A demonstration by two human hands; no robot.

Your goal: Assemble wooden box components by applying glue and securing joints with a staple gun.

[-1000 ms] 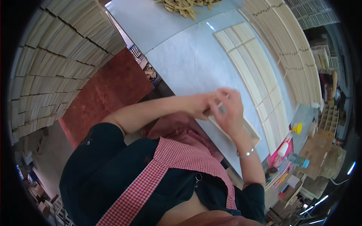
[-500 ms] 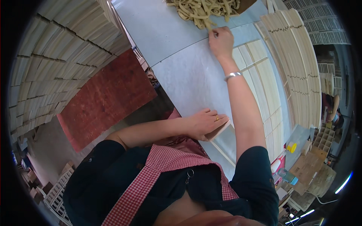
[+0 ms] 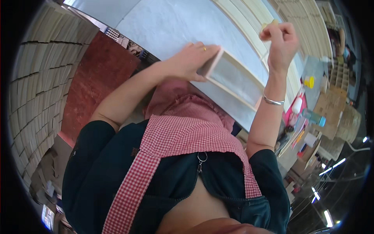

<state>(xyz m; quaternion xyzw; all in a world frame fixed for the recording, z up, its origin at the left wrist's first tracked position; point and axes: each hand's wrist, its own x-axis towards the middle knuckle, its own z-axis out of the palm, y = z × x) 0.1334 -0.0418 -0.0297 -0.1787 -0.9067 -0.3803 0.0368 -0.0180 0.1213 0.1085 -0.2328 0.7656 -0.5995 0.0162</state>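
A rectangular pale wooden frame (image 3: 232,94) lies at the near edge of the light grey table (image 3: 163,31). Its left end is gripped between the thumb and fingers of my left hand (image 3: 191,61), which wears a ring. Raised beyond the frame's right end, my right hand (image 3: 283,45) is closed, with a bracelet on its wrist. A small bit of yellowish-beige band (image 3: 269,25) shows at its fingertips; most of it is hidden by the fingers.
Pale wooden pieces (image 3: 300,23) are stacked in rows along the table's far right. Tall stacks of pale slats (image 3: 35,78) stand at the left beside a reddish-brown board (image 3: 93,74). A yellow cup (image 3: 309,81) and a bottle (image 3: 314,117) are at the right.
My right hand has left the heap of beige bands and come back to the right, a bit of band at its fingertips. The view has shifted; the heap is out of sight and the frame shows more fully.
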